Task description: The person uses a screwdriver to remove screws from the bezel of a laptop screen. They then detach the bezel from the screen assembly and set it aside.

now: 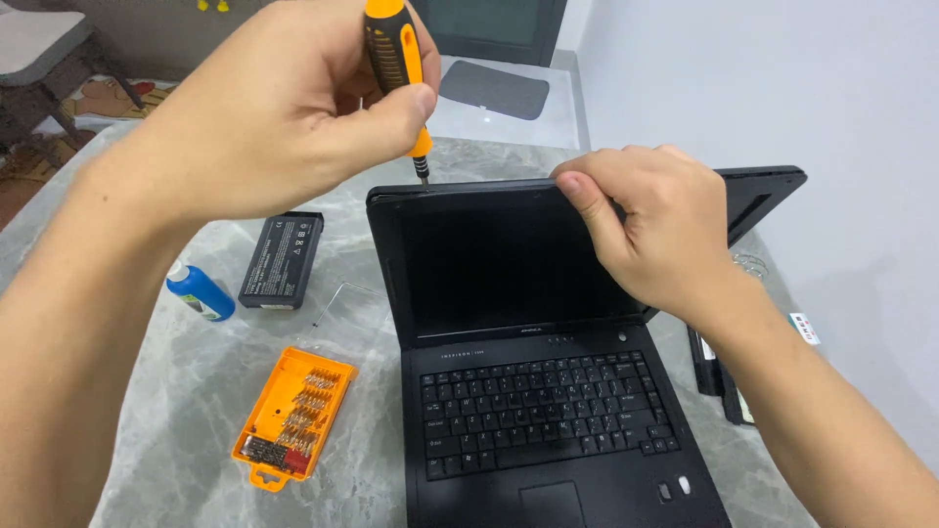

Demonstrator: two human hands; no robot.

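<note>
While the left hand [284, 108] closes thumb and fingers around the orange-and-black handle of a precision screwdriver [396, 59], the tool stands nearly upright, its long axis running from the handle at the top edge of the view down to a thin metal tip. That tip meets the upper bezel of the black laptop [528, 391] just right of the screen's top left corner; whether it sits in a screw head cannot be told. The left hand lies directly above the contact point, so the tool's axis is close to perpendicular to the top edge of the lid.

The right hand [650, 230] clasps the same top edge farther right, thumb on the screen side and fingers curled over the back, well apart from the tip. The lid stands open, tilted slightly away, with the keyboard toward the viewer.

On the grey marbled surface [176, 391], left of the laptop, lie an orange bit case [293, 416] with its bits showing, a clear lid [342, 308] just beyond it, a black battery pack [284, 259] and a blue bottle [201, 291]. A second dark panel [758, 196] projects behind the right hand.
</note>
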